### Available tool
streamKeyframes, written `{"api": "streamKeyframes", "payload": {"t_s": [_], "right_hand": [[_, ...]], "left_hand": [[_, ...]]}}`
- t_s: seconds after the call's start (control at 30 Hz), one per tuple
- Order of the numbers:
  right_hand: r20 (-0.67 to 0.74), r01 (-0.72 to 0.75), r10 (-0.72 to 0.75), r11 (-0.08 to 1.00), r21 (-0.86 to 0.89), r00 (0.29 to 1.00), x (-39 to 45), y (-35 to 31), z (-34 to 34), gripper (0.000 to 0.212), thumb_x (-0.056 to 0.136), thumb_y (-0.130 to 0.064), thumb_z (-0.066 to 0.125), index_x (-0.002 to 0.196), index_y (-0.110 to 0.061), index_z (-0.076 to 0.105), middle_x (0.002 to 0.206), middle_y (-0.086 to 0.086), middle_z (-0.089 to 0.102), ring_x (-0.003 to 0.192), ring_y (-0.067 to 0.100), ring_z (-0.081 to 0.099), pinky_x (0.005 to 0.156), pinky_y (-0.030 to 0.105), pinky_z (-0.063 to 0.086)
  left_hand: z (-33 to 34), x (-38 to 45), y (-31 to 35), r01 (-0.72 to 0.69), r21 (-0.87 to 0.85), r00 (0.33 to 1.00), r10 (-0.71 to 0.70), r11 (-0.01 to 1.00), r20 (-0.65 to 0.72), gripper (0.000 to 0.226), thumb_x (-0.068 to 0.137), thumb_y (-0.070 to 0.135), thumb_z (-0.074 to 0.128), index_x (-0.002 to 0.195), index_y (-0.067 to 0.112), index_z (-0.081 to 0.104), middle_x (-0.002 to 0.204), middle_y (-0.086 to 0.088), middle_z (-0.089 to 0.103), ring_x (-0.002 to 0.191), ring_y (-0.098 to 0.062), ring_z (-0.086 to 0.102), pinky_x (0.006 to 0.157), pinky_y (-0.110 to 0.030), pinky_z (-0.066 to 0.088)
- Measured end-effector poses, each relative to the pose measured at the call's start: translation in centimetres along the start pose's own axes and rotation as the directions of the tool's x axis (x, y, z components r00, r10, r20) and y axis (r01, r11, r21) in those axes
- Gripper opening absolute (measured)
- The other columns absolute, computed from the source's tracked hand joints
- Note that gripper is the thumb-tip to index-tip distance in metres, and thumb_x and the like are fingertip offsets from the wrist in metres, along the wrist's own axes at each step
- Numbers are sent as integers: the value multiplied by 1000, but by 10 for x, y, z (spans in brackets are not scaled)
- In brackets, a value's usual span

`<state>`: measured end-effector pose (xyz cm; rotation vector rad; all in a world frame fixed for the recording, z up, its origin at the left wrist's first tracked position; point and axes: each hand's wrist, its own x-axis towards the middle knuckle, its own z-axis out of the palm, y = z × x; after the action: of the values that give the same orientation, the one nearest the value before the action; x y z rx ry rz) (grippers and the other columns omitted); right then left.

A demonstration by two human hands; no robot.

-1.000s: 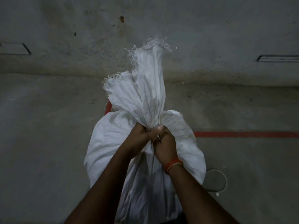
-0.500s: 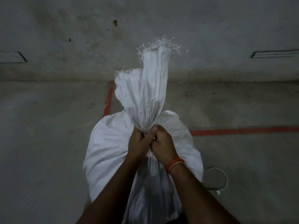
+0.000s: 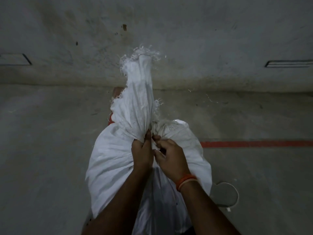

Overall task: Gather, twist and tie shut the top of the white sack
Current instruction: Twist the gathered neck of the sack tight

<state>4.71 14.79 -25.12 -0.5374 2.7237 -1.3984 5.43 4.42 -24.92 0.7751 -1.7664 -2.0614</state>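
Tightly, the left hand (image 3: 142,154) clenches the gathered neck (image 3: 135,114) of the white sack (image 3: 110,158); just beside it, the right hand (image 3: 171,157) pinches bunched fabric. Beyond the grip a frayed top (image 3: 142,55) rises; below, the sack's bulging body stands on the concrete floor (image 3: 50,150).

No legible text, label, brand, number or sign anywhere in view. The white sack (image 3: 118,160) I am holding carries no print on its visible cloth. The floor (image 3: 50,150) bears only a plain red line (image 3: 254,143), and the wall (image 3: 203,39) only stains, no lettering.
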Motion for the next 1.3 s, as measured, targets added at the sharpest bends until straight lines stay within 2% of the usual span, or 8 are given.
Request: {"api": "streamKeyframes", "payload": {"t_s": [0.1,0.23,0.4,0.5,0.67,0.93,1.1,1.3], "right_hand": [[-9,15,-15,1000,-18,1000,-1,-1,-1,45,81,-11,66,125,-18,66,120,0,66,111,13,62,99,25,52],[-105,5,-19,991,-130,994,-5,-1,-4,56,77,-19,63,131,-29,58,123,-6,57,114,12,51,101,18,40],[-95,-47,40,996,-78,995,-10,7,10,63,87,-31,56,148,-25,39,132,0,49,120,13,50,108,27,42],[-45,-59,53,988,-142,998,-12,11,18,58,89,-31,49,147,-25,43,130,3,44,118,16,51,110,27,41],[66,-84,87,995,-54,994,-10,15,20,68,77,-39,37,139,-22,55,123,2,46,115,18,51,108,31,42],[36,-48,52,995,-88,998,-6,26,24,47,79,-25,42,118,-23,69,111,0,57,100,13,55,95,23,45],[-35,-103,101,994,-45,994,-3,24,31,41,77,-26,41,98,-18,75,100,-2,64,90,3,53,83,3,34],[-90,-143,136,988,-64,987,-3,30,31,25,86,-11,56,101,-15,75,97,-2,65,93,11,55,84,19,43]], "left_hand": [[5,-1,-1,-97,172,993,107,980,-50,34,97,36,61,80,9,72,76,-5,74,82,-23,72,80,-44,59],[8,-4,5,-257,302,962,274,918,-15,5,97,17,63,92,15,63,77,14,64,82,-14,65,71,-18,48],[2,-1,-1,-282,331,954,299,901,1,16,99,10,58,91,23,62,82,15,65,80,7,62,76,-5,47],[2,-2,-5,-303,373,945,328,877,-2,17,99,20,55,93,10,68,83,5,68,83,-8,65,75,-18,48],[-2,12,-21,-306,522,928,371,796,-22,51,84,39,44,80,-6,67,74,-21,70,73,-33,69,66,-41,53],[8,25,-31,-203,554,960,274,808,-49,31,96,21,57,94,-8,68,87,-22,72,85,-36,70,79,-44,56],[6,29,-33,-229,548,955,294,805,-32,48,94,35,47,106,-5,68,99,-21,74,97,-35,70,90,-45,56],[6,23,-33,-257,505,962,270,824,48,60,93,54,41,109,2,68,99,-10,76,96,-25,72,90,-41,57]]}}
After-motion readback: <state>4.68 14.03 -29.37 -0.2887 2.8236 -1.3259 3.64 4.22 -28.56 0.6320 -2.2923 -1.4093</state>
